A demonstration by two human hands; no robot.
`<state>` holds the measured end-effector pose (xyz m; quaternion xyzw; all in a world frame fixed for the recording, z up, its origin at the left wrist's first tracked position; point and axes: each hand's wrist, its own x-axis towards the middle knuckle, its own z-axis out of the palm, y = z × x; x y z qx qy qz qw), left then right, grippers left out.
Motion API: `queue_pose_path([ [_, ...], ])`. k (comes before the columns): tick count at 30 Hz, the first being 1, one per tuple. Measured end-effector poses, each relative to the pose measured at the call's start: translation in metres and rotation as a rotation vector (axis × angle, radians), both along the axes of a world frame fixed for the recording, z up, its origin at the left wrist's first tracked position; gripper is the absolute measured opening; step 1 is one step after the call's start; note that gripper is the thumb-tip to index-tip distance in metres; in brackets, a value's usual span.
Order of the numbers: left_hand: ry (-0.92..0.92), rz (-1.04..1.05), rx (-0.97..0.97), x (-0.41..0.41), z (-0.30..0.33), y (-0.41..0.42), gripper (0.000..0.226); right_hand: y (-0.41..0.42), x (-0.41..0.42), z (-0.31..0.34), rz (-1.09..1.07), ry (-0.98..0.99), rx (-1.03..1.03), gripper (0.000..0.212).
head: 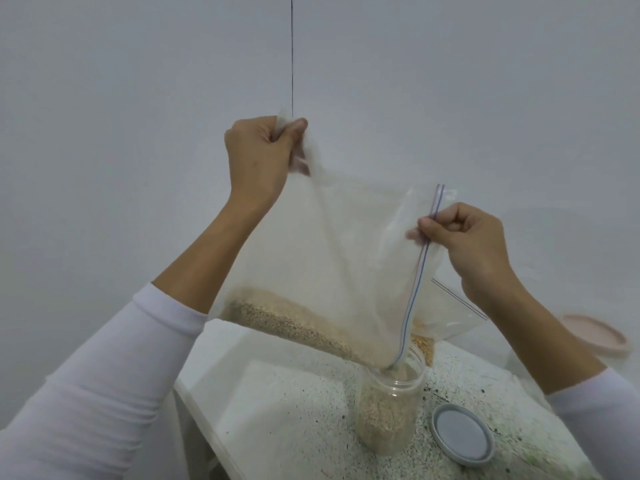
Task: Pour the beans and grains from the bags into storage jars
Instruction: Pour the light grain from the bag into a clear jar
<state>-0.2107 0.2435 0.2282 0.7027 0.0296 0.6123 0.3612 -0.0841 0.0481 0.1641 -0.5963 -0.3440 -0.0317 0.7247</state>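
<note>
A clear zip bag (339, 258) hangs tilted above the table, with tan grain (294, 317) banked along its lower edge. The bag's open corner dips into the mouth of a clear plastic jar (393, 410), which stands upright and is partly filled with the same grain. My left hand (258, 154) grips the bag's raised bottom corner, high up. My right hand (467, 244) pinches the zip edge with its blue stripe, to the right and lower.
A grey jar lid (463, 433) lies on the speckled white tabletop (304, 410) right of the jar. Behind the jar stands another bag with yellowish contents (424, 344). A pink lid (595, 336) sits at the far right. A plain wall fills the background.
</note>
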Motion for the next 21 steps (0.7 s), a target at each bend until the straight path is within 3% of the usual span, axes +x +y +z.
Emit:
queue_pose_path([
  [11,-0.081,0.057,0.012,0.0018,0.0066,-0.0025,0.041,-0.0018,0.0072,-0.0026,-0.017,0.004,0.056,0.020],
  [21,-0.036,0.020,-0.013,0.0012,0.0045,-0.0075,0.041,-0.0023,0.0095,-0.0017,0.010,-0.012,-0.002,0.018],
])
